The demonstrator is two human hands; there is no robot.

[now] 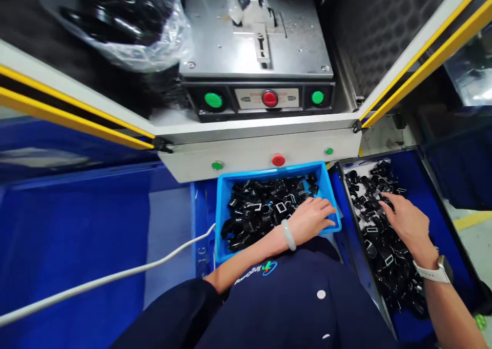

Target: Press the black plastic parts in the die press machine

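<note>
Dozens of small black plastic parts (265, 210) are heaped in a blue bin (269, 168), with more in a black-edged tray (365, 236); they appear light and stiff, best pinched by an edge. The left hand (311, 218) is held loosely open at the bin's right edge, the right hand (403, 221) is spread over the tray's parts, and no grip can be made out.

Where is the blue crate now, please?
The blue crate sits centre in the head view, below the red button, with the left hand over its rim.
</note>
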